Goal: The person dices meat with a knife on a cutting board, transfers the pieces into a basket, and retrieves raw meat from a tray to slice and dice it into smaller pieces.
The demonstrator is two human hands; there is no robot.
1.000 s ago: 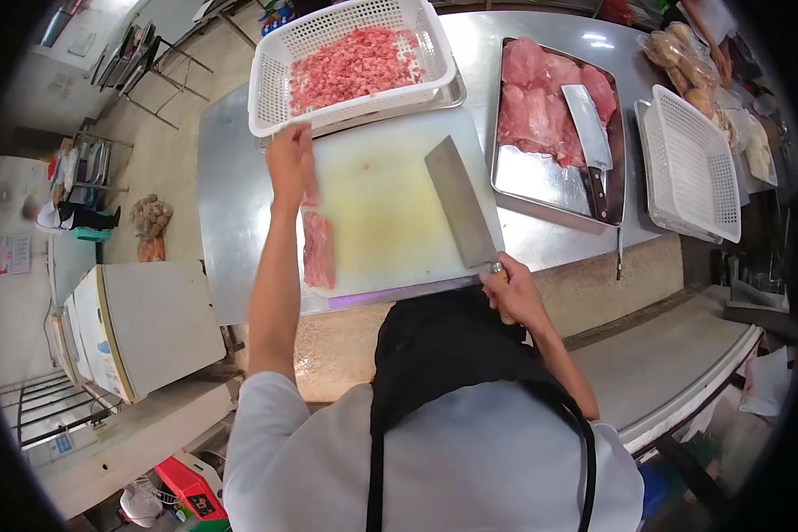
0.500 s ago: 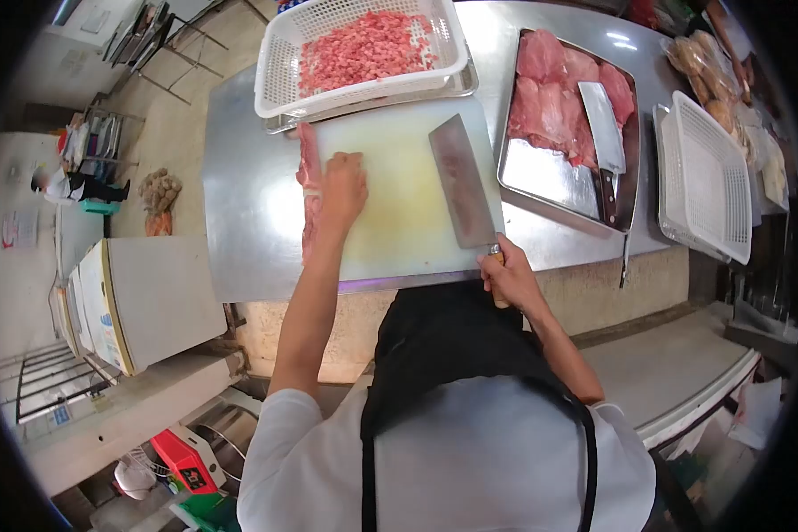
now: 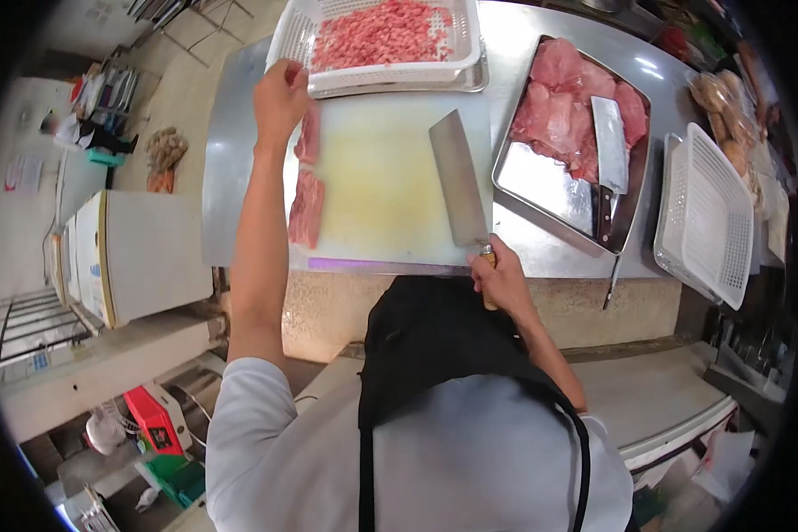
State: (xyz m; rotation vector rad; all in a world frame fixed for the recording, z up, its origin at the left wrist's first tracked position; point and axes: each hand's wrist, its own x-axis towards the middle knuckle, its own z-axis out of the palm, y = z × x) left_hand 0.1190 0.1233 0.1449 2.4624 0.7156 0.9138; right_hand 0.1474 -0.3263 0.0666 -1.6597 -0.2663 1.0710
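My right hand grips the wooden handle of a cleaver, its broad blade lying over the right side of a pale cutting board. Strips of raw meat lie end to end along the board's left edge. My left hand is at the far end of these strips, near the corner of a white basket. Its fingers are curled together, and anything between them is hidden. Diced meat is heaped in the basket, which stands on a metal tray behind the board.
On the right, a metal tray holds large pieces of raw meat and a second cleaver. Farther right are stacked white baskets and bagged brown items. A person is far off at the left.
My left hand has moved from the middle of the meat strips up and left to their far end by the basket. My right hand still holds the cleaver; the view has shifted slightly.
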